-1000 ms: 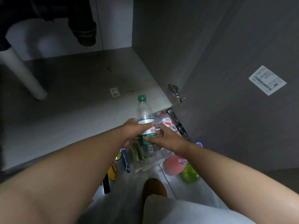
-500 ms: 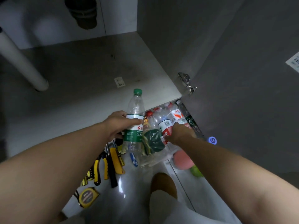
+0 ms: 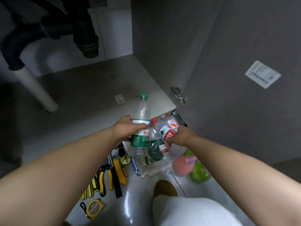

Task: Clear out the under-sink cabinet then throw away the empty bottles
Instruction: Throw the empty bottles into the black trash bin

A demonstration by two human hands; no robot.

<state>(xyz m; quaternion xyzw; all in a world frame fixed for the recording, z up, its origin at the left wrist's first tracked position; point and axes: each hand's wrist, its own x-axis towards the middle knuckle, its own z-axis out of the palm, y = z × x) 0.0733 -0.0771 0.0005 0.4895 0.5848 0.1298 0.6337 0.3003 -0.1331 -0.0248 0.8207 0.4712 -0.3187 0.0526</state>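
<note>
My left hand [image 3: 128,130] grips an empty clear bottle with a green cap and green label [image 3: 141,126], held upright in front of the cabinet's front edge. My right hand [image 3: 181,136] is closed on a clear bottle with a red and white label [image 3: 167,135]. That bottle lies among several other red-capped bottles [image 3: 154,122] heaped on the floor below the open cabinet door. The cabinet floor [image 3: 78,101] is bare apart from a small white tag [image 3: 119,99].
Yellow-handled pliers [image 3: 104,180], a yellow utility knife [image 3: 119,171], screwdrivers and a tape measure [image 3: 93,207] lie on the floor at left. A pink and green toy [image 3: 189,167] lies at right. The open cabinet door [image 3: 244,111], its hinge [image 3: 178,94], drain pipes [image 3: 35,90] and my shoe [image 3: 164,188] are nearby.
My right hand left the green-label bottle, moved right and closed on the red-label bottle. My left hand kept the green-label bottle and lifted it slightly. The view tilted up.
</note>
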